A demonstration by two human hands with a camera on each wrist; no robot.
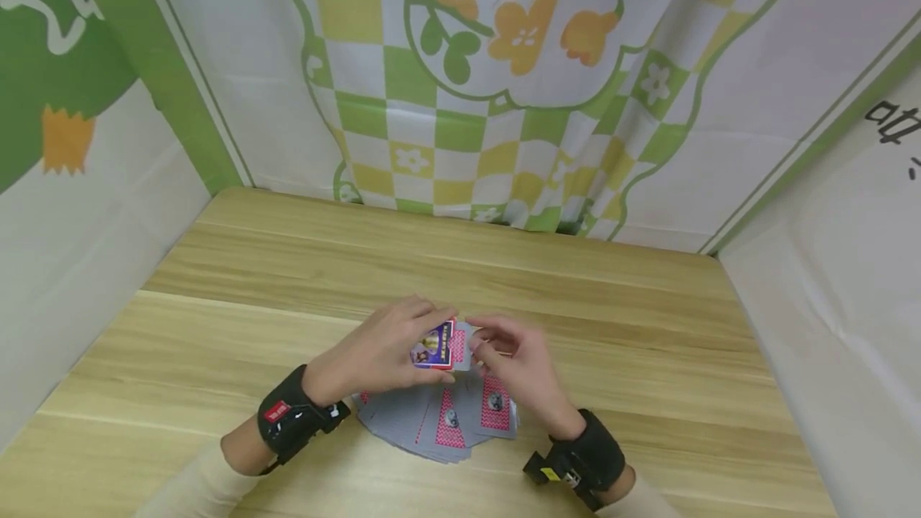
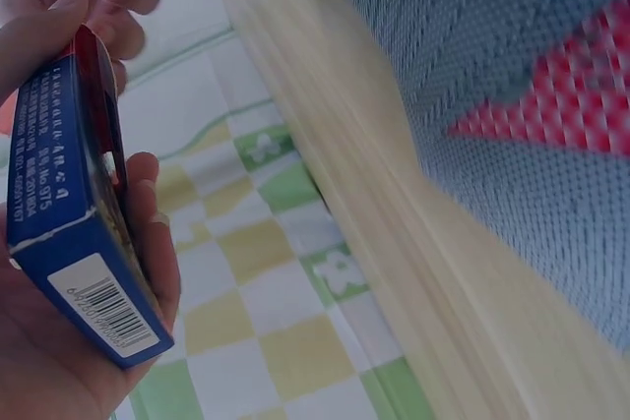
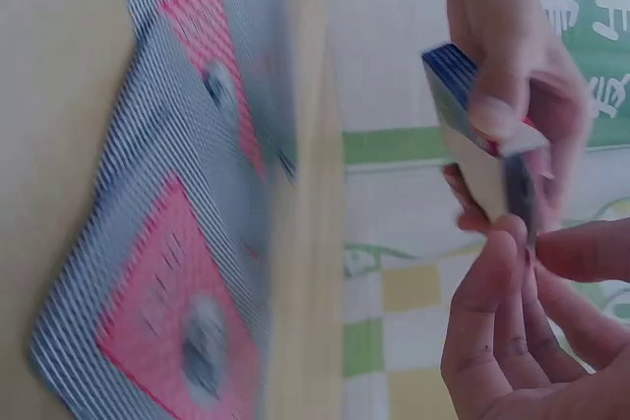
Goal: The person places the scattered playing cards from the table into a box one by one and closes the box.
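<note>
My left hand grips a small blue and red playing-card box, thumb on one side and fingers on the other. Out of its right end pokes a playing card with a red patterned back and grey border; whether it is one card or several I cannot tell. My right hand pinches that protruding end between thumb and fingers. Below both hands, a fan of playing cards lies spread on the table, backs up where visible. In the left wrist view the box shows a barcode end.
The wooden table stretches around the cards to either side. Behind it hangs a checked curtain with flowers, and pale fabric walls stand at left and right. Each wrist wears a black strap with a camera.
</note>
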